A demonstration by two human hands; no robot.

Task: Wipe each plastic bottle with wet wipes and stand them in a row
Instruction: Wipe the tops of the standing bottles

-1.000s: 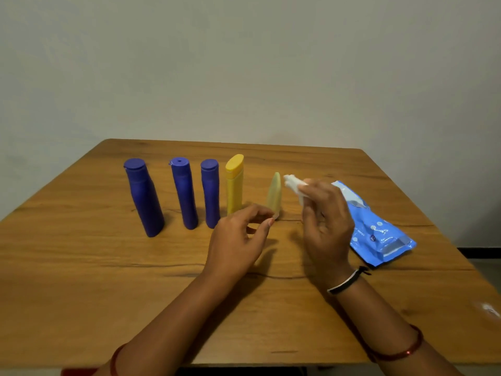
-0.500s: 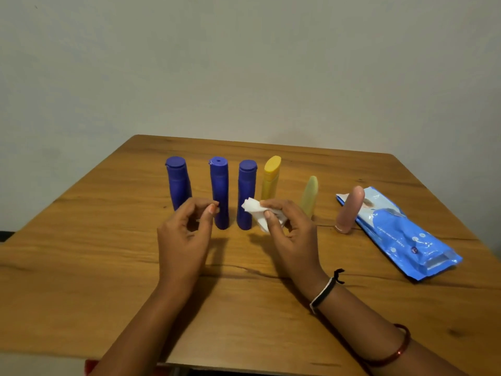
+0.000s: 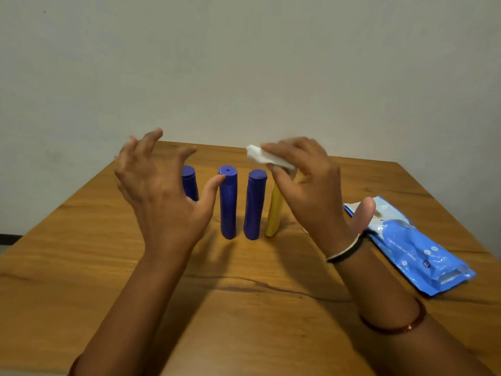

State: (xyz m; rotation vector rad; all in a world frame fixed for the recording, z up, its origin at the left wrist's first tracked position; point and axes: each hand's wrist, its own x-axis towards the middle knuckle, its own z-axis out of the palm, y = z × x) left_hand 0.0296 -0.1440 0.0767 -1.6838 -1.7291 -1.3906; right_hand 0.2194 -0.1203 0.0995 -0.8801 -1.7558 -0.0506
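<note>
Three purple bottles stand upright in a row on the wooden table (image 3: 81, 267): the left one (image 3: 189, 185) half hidden behind my left hand, the middle one (image 3: 228, 202), and the right one (image 3: 254, 204). A yellow bottle (image 3: 273, 215) stands beside them, partly behind my right hand. A pink bottle (image 3: 362, 215) stands further right, near the wipes pack. My left hand (image 3: 160, 194) is raised with spread fingers and holds nothing. My right hand (image 3: 306, 191) is raised and pinches a folded white wipe (image 3: 264, 156). A pale green bottle seen earlier is hidden.
A blue wet wipes pack (image 3: 414, 248) lies flat on the right side of the table. A plain wall rises behind the table's far edge. Bare wood stretches in front of the bottles toward me.
Both hands have risen off the table toward the camera. My left hand's fingers have spread. The right hand still holds the wipe and now covers the pale green bottle.
</note>
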